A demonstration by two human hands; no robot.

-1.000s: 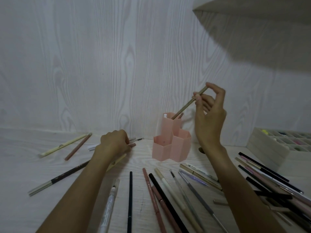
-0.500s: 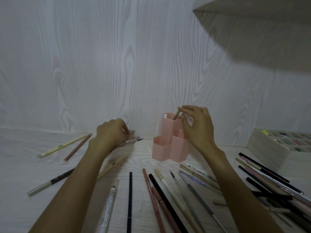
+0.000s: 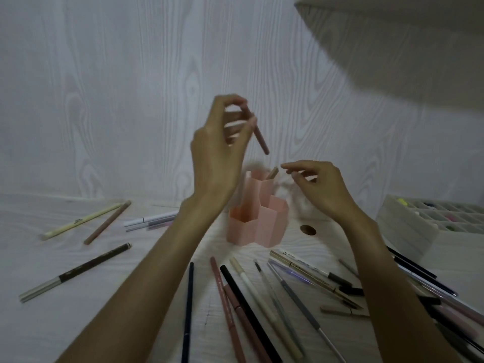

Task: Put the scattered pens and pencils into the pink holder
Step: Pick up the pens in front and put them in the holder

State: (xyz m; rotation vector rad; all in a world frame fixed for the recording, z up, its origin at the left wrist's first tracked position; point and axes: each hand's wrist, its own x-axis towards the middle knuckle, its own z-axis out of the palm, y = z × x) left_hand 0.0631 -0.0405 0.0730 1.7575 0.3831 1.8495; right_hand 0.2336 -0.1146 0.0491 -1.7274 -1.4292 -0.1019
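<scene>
The pink holder (image 3: 258,221), made of hexagonal tubes, stands at the back of the white table. A tan pencil (image 3: 272,173) sticks out of its tallest tube. My left hand (image 3: 217,150) is raised above the holder and pinches a reddish-brown pencil (image 3: 259,134), which points down toward it. My right hand (image 3: 318,187) hovers just right of the holder with relaxed fingers and holds nothing. Several pens and pencils lie scattered: a yellow one (image 3: 78,222) and a brown one (image 3: 107,222) at left, a dark one (image 3: 76,272), and several more in front (image 3: 243,297).
A white compartment box (image 3: 432,226) with small items stands at the right. A round hole (image 3: 308,230) is in the table beside the holder. A white wood-grain wall (image 3: 117,100) rises behind. A slanted shelf (image 3: 406,48) overhangs at top right.
My right hand let go of the tan pencil in the holder and drew back to the right. My left hand picked a reddish-brown pencil off the table and lifted it above the holder.
</scene>
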